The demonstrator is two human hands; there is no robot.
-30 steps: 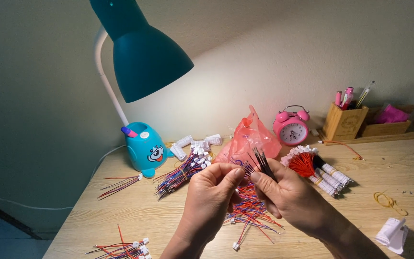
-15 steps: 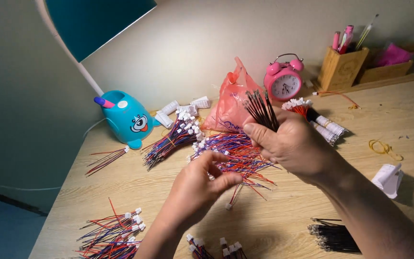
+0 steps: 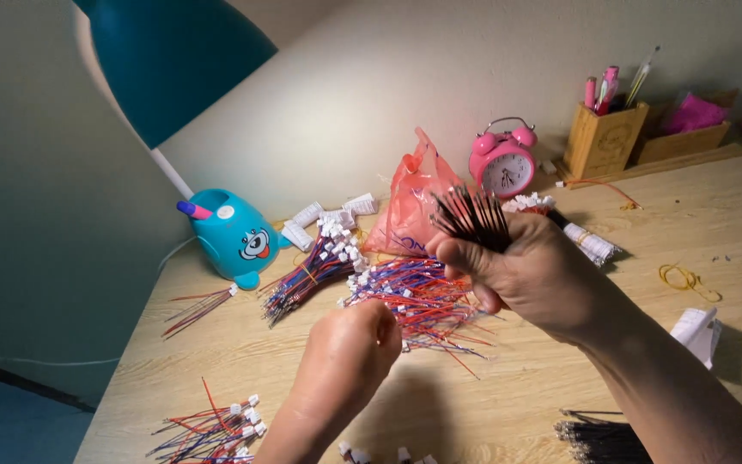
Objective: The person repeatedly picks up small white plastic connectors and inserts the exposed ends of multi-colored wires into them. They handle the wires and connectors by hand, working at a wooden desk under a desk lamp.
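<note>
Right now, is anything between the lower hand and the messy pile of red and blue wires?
Nothing visible does. The left hand sits at the near edge of the loose wire pile, with no object between them.

We take the pink twin-bell alarm clock (image 3: 503, 163) as our mark. Just left of it a crumpled orange plastic bag (image 3: 412, 203) blocks the way, and below it a loose heap of red and blue wires with white plugs (image 3: 414, 296) spreads across the wooden desk (image 3: 508, 395). Our right hand (image 3: 530, 271), gripping a bunch of black wires (image 3: 471, 216), hangs over that heap; our left hand (image 3: 349, 352) sits lower-left. Right of the clock stands a wooden pen holder (image 3: 603, 140). Below that, bare desk lies open around a yellow rubber band (image 3: 687, 279).
</note>
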